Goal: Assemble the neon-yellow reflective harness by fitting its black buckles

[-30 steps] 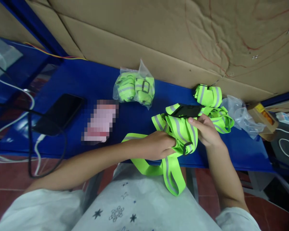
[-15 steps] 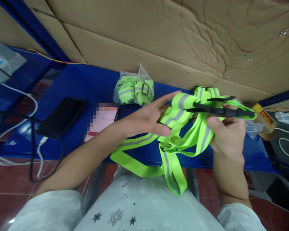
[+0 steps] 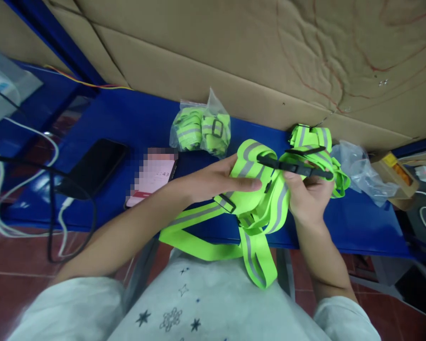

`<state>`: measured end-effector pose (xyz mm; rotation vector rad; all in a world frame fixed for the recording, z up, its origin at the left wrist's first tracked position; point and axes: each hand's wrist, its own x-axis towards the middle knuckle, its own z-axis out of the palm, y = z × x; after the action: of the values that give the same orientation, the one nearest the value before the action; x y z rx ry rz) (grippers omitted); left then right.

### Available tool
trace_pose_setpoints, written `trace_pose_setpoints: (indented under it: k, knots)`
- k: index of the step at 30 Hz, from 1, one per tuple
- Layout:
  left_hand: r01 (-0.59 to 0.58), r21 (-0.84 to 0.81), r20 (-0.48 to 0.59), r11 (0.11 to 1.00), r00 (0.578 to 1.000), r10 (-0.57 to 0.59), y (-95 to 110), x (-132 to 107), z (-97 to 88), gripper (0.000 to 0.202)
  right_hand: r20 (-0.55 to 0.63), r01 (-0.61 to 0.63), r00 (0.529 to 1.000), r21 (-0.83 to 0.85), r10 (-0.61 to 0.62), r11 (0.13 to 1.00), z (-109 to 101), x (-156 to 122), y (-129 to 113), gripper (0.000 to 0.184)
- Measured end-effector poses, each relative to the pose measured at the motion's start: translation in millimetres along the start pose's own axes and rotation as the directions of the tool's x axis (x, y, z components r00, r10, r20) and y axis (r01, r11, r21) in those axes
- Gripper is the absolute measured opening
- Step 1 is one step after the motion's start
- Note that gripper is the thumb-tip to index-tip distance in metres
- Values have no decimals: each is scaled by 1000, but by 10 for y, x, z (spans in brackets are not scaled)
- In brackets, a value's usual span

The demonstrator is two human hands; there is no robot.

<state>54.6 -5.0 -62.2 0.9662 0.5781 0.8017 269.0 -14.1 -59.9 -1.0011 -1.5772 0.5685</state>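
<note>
A neon-yellow reflective strap [image 3: 246,199] with a grey stripe lies folded in loops between my hands. My left hand [image 3: 230,182] is closed around the folded part, its thumb across the front. My right hand [image 3: 308,192] pinches the strap close to a black plastic buckle [image 3: 294,166], on the right side of the bundle. Near the left thumb a black slider [image 3: 224,202] shows on the band. Loose loops hang over the table's front edge towards my lap. Behind my right hand lies another folded neon strap [image 3: 310,137], partly hidden.
On the blue table [image 3: 142,121] stands a clear bag of rolled neon straps [image 3: 201,129]. To the left lie a lit phone [image 3: 154,177], a black phone [image 3: 94,168] and cables [image 3: 55,208]. Right are a crumpled plastic bag [image 3: 362,170] and a small cardboard box [image 3: 394,177]. Cardboard [image 3: 206,52] lines the back.
My right hand has moved left with the buckle, closer to my left hand. The left thumb now lies across the folded strap. The crumpled bag and the strap behind show more.
</note>
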Motion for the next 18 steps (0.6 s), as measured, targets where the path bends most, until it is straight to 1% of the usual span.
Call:
trace_pose_setpoints:
  k: [2, 4, 6, 7, 8, 10, 11, 12, 13, 16, 18]
  knots:
    - [15, -61, -25, 998, 1000, -17, -65, 9, 60, 52, -25, 31, 999, -27, -31, 999, 49, -16, 22, 29]
    - [4, -87, -94, 996, 995, -12, -122, 21, 109, 49, -21, 51, 998, -74, -53, 996, 81, -30, 57, 26]
    - [4, -25, -184, 1000, 983, -9, -129, 24, 117, 43, 8, 57, 998, -123, -57, 991, 84, -42, 106, 26]
    - [20, 23, -195, 1000, 981, -16, -106, 18, 103, 41, 23, 63, 998, -132, -60, 989, 75, -47, 133, 28]
    - [45, 65, -170, 997, 985, -33, -67, 7, 78, 38, 35, 70, 997, -129, -66, 989, 62, -50, 160, 30]
    - [87, 92, -41, 992, 996, -83, 41, -29, 10, 33, 47, 92, 995, -110, -88, 990, 27, -50, 197, 35]
    - [84, 75, 17, 994, 996, -85, 99, -53, -24, 31, 45, 106, 994, -103, -102, 989, 11, -47, 202, 38]
    - [61, 54, 48, 997, 997, -64, 152, -76, -53, 30, 42, 118, 993, -95, -115, 988, -2, -43, 197, 41]
    - [26, 40, 54, 999, 998, -28, 195, -98, -74, 29, 47, 124, 992, -84, -120, 989, -11, -38, 180, 44]
    - [-98, 63, -12, 993, 995, 98, 248, -126, -84, 30, 91, 81, 993, -78, -73, 994, -12, -25, 98, 52]
    - [-183, 123, -70, 975, 979, 193, 231, -105, -59, 29, 131, 57, 990, -86, -46, 995, 10, -31, 69, 49]
